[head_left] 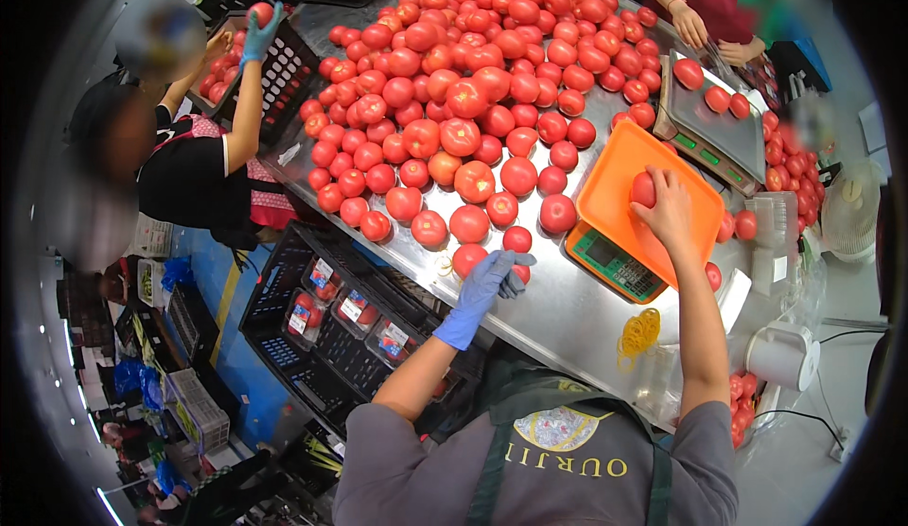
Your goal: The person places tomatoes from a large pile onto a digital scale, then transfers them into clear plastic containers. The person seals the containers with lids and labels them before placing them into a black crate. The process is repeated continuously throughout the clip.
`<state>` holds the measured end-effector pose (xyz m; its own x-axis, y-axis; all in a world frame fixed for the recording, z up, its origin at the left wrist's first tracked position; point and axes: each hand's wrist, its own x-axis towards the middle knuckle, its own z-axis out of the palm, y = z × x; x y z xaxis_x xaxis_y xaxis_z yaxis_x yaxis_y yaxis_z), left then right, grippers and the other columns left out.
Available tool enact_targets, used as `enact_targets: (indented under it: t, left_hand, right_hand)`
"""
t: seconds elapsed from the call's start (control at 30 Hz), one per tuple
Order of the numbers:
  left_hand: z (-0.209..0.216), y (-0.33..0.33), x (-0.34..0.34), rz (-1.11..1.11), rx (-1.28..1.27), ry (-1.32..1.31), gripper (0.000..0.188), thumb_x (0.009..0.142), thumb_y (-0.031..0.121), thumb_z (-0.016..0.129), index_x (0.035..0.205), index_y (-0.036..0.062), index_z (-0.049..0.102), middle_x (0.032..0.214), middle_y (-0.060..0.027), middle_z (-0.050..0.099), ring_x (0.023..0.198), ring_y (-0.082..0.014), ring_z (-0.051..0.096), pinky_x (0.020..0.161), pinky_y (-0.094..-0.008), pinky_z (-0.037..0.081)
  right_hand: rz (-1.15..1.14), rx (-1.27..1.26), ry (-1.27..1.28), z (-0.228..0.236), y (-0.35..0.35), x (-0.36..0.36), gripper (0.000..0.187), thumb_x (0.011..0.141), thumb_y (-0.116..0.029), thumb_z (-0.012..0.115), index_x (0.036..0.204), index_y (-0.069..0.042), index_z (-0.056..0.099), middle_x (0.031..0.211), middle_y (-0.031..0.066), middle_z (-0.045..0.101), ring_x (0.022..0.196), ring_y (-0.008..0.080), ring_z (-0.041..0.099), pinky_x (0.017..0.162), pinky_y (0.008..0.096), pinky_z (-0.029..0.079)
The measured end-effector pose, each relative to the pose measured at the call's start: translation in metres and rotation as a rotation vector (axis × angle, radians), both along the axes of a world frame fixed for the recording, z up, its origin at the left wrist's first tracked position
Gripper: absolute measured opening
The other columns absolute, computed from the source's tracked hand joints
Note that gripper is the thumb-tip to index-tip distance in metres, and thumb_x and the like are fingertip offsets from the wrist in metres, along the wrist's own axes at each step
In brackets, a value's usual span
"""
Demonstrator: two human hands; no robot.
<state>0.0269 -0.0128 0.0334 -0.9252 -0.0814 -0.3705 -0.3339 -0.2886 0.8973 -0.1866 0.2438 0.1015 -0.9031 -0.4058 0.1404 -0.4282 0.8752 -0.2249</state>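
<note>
My right hand (pixel 667 209), bare, grips a tomato (pixel 643 190) over the orange tray (pixel 605 181). That tray sits on a scale (pixel 615 266) with a green display panel. Wearing a blue-violet glove, my left hand (pixel 487 289) is over the near edge of the metal table (pixel 558 327). Its fingers are curled, with dark grey at the fingertips and a bit of red beside them; what they hold, if anything, is unclear. Close to it are a tomato (pixel 468 260) and another tomato (pixel 517 239). A large heap of tomatoes (pixel 463 100) covers the table beyond.
Yellow rubber bands (pixel 639 334) lie right of my left hand. A black crate (pixel 312 375) with packed tomatoes stands below the table's left edge. A second scale (pixel 714 124) bears tomatoes at the right. Two co-workers handle things at the far left and far right.
</note>
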Motion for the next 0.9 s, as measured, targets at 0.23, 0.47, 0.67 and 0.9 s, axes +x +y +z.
enact_targets:
  t: [0.23, 0.47, 0.67, 0.9]
  left_hand:
    - [-0.004, -0.042, -0.081, 0.246, -0.688, 0.284, 0.028, 0.091, 0.011, 0.061, 0.119, 0.0095, 0.063, 0.085, -0.0029, 0.059, 0.068, -0.0114, 0.055, 0.065, -0.0244, 0.047]
    - [-0.011, -0.039, -0.218, -0.157, -1.473, 0.041, 0.072, 0.082, 0.037, 0.067, 0.14, 0.0066, 0.037, 0.102, -0.0199, 0.062, 0.087, -0.0352, 0.065, 0.072, -0.0442, 0.053]
    - [-0.033, -0.049, -0.247, -0.284, -1.429, -0.046, 0.077, 0.079, 0.038, 0.068, 0.135, -0.0034, 0.038, 0.101, -0.0235, 0.064, 0.086, -0.0335, 0.067, 0.07, -0.047, 0.053]
    - [-0.025, -0.044, -0.189, 0.14, 0.207, 0.121, 0.05, 0.093, 0.044, 0.055, 0.118, 0.0011, 0.053, 0.092, -0.0136, 0.065, 0.076, -0.0234, 0.064, 0.073, -0.0342, 0.051]
  right_hand:
    - [0.42, -0.337, -0.172, 0.0, -0.044, 0.094, 0.05, 0.073, -0.018, 0.075, 0.118, -0.006, 0.056, 0.116, 0.0141, 0.058, 0.109, 0.0342, 0.054, 0.093, 0.043, 0.044]
    - [0.526, -0.337, -0.635, -0.045, -0.045, 0.185, 0.021, 0.085, -0.021, 0.064, 0.102, -0.009, 0.064, 0.089, 0.0123, 0.061, 0.086, 0.034, 0.06, 0.073, 0.043, 0.049]
    - [0.354, -0.382, -0.647, -0.057, -0.023, 0.174, 0.021, 0.086, -0.02, 0.062, 0.103, -0.007, 0.064, 0.096, 0.0132, 0.065, 0.089, 0.0339, 0.062, 0.077, 0.0426, 0.05]
    - [0.164, -0.756, -0.547, -0.032, -0.046, 0.113, 0.032, 0.083, -0.011, 0.066, 0.113, -0.004, 0.059, 0.108, 0.0144, 0.061, 0.095, 0.03, 0.061, 0.084, 0.0399, 0.05]
